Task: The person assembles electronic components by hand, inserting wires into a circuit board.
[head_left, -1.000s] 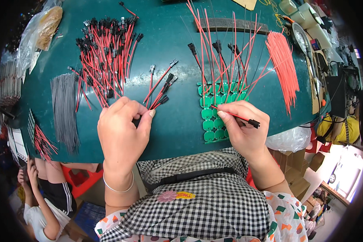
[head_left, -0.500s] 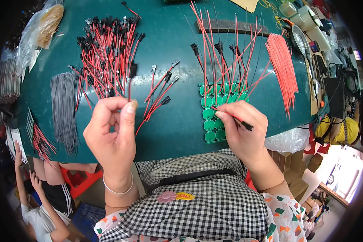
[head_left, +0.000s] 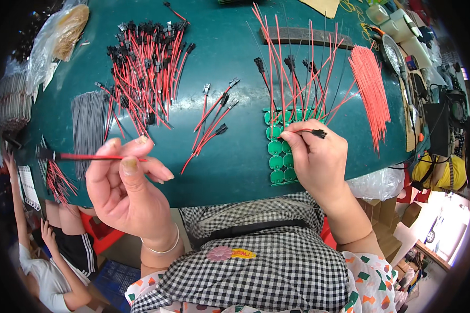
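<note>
My left hand (head_left: pixel 130 190) pinches a red-and-black connector lead (head_left: pixel 86 156) between thumb and fingers. The lead lies sideways, its black plug pointing left. With thumb and forefinger together, my right hand (head_left: pixel 321 159) grips another connector lead (head_left: pixel 303 130), whose black plug sticks out to the right. That hand is over a panel of small green circuit boards (head_left: pixel 275 163) and hides part of it. Whether the lead's wire tip touches a board is too small to tell. Several red and black wires (head_left: pixel 282 73) and plugged leads stand across the panel's far rows.
Left of centre lies a big heap of connector leads (head_left: pixel 146 68), with a bundle of dark wires (head_left: pixel 89 125) beside it. A few loose leads (head_left: pixel 209 130) lie mid-table. A red wire bundle (head_left: pixel 368 88) and a dark bar (head_left: pixel 308 37) are at the right. Another person (head_left: pixel 52 266) sits left.
My left hand has turned, swinging its lead from upright to sideways with the plug now at left. My right hand stays by the panel, its lead's plug tilted up from pointing downward.
</note>
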{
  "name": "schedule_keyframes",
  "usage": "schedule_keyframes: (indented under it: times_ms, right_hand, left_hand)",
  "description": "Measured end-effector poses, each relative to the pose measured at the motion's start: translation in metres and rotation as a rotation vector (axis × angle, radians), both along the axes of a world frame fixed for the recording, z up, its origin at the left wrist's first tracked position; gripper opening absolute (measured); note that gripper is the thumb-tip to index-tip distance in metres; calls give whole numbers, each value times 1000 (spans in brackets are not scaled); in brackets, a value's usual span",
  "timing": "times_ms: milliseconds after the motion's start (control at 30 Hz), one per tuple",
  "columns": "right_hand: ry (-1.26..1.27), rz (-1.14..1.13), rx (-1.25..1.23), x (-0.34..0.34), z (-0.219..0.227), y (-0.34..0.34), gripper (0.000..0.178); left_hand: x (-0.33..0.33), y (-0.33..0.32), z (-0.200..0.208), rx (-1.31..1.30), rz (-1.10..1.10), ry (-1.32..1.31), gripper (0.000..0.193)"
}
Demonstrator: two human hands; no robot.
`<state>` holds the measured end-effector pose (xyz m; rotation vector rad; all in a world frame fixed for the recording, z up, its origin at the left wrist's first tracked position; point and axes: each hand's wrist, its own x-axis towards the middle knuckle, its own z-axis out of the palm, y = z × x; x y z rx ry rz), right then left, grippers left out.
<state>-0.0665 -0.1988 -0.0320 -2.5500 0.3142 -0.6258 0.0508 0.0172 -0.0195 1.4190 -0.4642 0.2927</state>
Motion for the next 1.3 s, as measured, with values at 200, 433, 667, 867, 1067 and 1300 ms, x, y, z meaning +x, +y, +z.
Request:
schedule_keyframes:
  times_ms: [200, 433, 667, 867, 1067, 1300]
  right_hand:
    - [34, -38, 78, 1, 3, 0, 10]
    - [41, -3, 26, 1, 1, -2, 10]
    - [20, 0, -8, 1, 1, -2, 12]
    - [-14, -22, -24, 1, -4, 2, 16]
    - [-64, 23, -91, 3, -9, 1, 24]
    - [-52, 17, -56, 5, -7, 1, 19]
  left_hand:
    - [-2, -2, 1, -27, -36, -24, 18]
    - [-5, -5, -6, 24, -98, -34, 19]
    - [-6, -5, -8, 33, -114, -7, 16]
    - [-7, -4, -10, 29, -145, 13, 17]
    - [-8, -5, -12, 24, -176, 54, 16]
    - [-12, -7, -13, 68, -205, 81, 15]
